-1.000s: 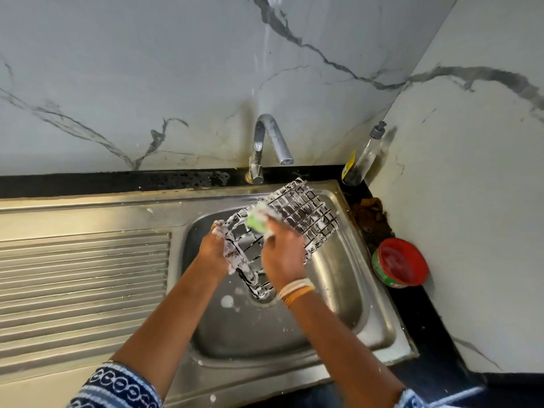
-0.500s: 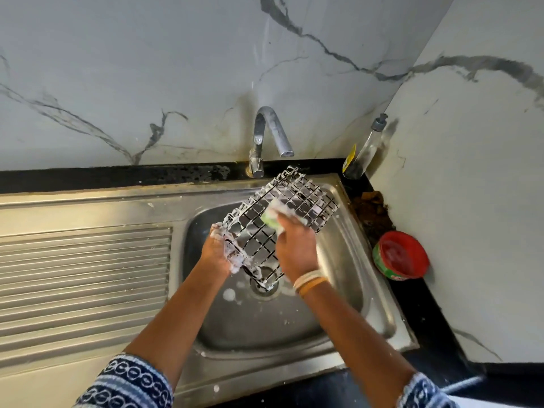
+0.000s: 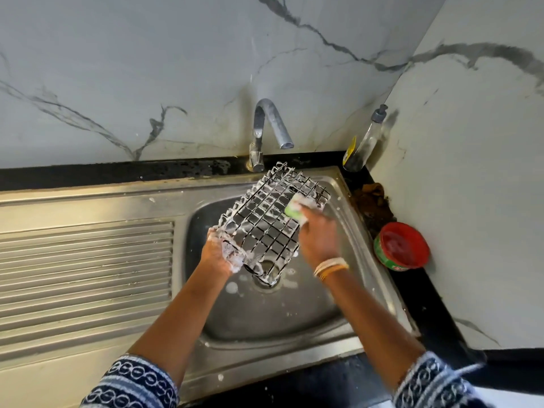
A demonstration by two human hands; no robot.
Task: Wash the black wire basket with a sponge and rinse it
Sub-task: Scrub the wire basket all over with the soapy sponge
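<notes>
A black wire basket [image 3: 265, 219], coated in white foam, hangs tilted over the steel sink basin [image 3: 297, 316]. My left hand [image 3: 219, 254] grips its lower left corner, fingers covered in suds. Pressed against the basket's upper right part is a green and white sponge [image 3: 295, 209], held in my right hand [image 3: 319, 238]. The basket's lowest corner sits just above the drain [image 3: 269, 275].
The tap [image 3: 269, 125] stands behind the basin with no water running. A clear soap bottle [image 3: 363, 142] leans in the back right corner. A red and green tub [image 3: 401, 245] sits on the black counter to the right. The ribbed draining board [image 3: 85, 266] lies left.
My right hand has slid the sponge up and to the right across the basket's mesh. The left hand keeps its grip on the lower corner.
</notes>
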